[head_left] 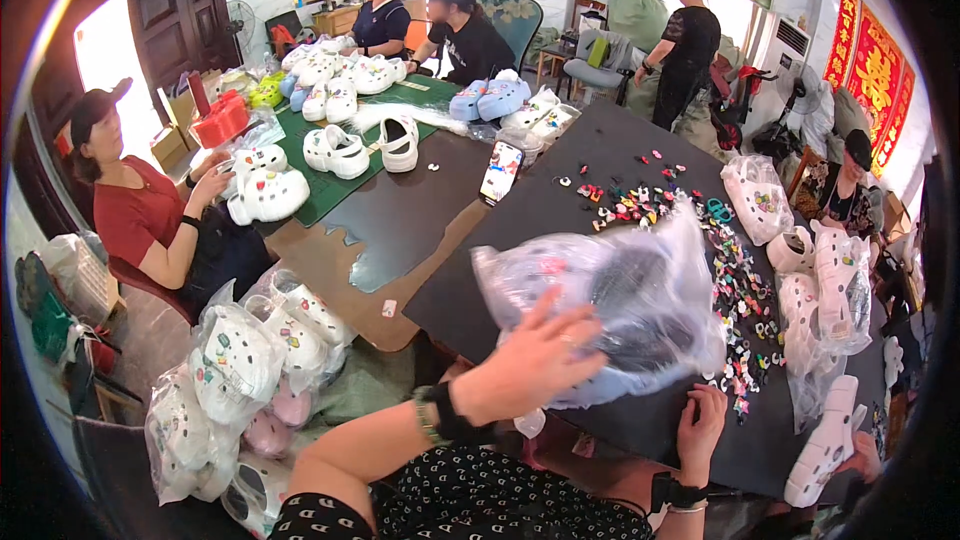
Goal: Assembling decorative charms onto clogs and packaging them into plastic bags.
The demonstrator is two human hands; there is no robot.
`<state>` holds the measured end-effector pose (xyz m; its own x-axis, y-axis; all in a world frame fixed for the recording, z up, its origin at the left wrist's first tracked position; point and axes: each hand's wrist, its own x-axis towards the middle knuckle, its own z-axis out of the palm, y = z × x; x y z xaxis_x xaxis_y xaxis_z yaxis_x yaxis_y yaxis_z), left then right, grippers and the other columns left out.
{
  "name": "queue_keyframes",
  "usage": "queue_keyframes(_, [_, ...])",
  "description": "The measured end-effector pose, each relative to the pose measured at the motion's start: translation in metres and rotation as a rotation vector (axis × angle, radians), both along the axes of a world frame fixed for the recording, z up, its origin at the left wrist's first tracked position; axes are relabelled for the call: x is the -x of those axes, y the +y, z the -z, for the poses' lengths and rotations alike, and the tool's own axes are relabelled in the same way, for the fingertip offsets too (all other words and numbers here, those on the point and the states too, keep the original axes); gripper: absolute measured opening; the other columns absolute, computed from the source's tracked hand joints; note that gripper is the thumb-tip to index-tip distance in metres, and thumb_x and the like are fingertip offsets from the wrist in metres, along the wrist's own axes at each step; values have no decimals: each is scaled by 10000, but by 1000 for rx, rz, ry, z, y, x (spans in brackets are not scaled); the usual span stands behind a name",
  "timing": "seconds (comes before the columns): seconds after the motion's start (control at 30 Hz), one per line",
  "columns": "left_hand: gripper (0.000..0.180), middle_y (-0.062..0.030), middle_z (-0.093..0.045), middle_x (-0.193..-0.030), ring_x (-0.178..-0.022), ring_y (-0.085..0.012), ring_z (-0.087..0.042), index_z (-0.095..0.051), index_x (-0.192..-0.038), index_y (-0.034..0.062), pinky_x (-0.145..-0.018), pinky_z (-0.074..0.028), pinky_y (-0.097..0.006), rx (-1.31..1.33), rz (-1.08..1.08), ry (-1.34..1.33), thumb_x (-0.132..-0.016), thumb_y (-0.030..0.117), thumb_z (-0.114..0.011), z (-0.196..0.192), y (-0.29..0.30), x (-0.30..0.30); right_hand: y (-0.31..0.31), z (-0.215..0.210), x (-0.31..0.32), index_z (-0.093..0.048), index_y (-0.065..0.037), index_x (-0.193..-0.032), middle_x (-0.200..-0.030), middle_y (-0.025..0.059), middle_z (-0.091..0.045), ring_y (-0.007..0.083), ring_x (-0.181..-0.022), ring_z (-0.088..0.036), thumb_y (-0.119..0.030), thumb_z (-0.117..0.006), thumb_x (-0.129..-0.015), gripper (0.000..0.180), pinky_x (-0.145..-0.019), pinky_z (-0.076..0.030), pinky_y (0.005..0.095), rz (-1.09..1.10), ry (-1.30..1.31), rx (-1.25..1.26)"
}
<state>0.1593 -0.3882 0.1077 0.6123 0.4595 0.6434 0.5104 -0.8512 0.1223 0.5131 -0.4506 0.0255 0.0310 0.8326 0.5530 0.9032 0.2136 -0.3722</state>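
A clear plastic bag (500, 275) wraps a pair of pale clogs (632, 305) with dark insides; it is tilted over the dark table in front of me and partly blurred. My left hand (535, 355) lies across the bag's near left side, fingers spread. At the table's near edge, beside the bag's lower right corner, rests my right hand (702, 430); its fingers are loosely bent and apart, and I see nothing in them. Many small colourful shoe charms (735, 310) are scattered to the right of the bag and beyond it.
Bagged white clogs (235, 365) are piled at my left; more bagged clogs (757, 200) stand on the right. A phone (501, 172) leans beyond the bag. White clogs (335, 150) cover the green mat (310, 205). Several people sit around the tables; another person (690, 50) stands behind.
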Motion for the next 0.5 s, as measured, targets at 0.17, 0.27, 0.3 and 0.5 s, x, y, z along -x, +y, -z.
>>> queue_keyframes(0.17, [436,-179,-444,-1478,-1436,-333,-347,-602,-1278,148,-1193,-189,-563,164,112,-15,-862,42,-525,22,27,-58,-1,11,-18,-616,23,-1064,-1056,207,-622,412,-1025,-583,82,-609,-751,318,-901,-470,425,70,130,-13])
queue_keyframes(0.27, [516,-158,-389,-1530,-1465,-314,-297,-613,-1274,148,-1207,-185,-521,305,198,-120,-806,-58,-535,31,37,-53,1,20,-31,-614,22,-1064,-1010,137,-637,299,-969,-626,73,-547,-830,249,-872,-482,393,95,354,59])
queue_keyframes(0.3, [543,-147,-373,-1545,-1472,-306,-285,-615,-1274,152,-1210,-182,-513,341,229,-143,-788,-79,-544,33,37,-49,2,20,-35,-617,19,-1068,-1001,108,-637,253,-973,-629,67,-524,-863,230,-870,-485,386,78,569,159])
queue_keyframes(0.5, [577,-129,-327,-1579,-1486,-299,-255,-605,-1300,176,-1214,-173,-504,365,203,-107,-782,-73,-554,28,24,-41,11,20,-30,-465,17,-1353,-1336,85,-516,188,-1237,-479,-144,-443,-1008,382,-1079,-343,341,-80,734,-64])
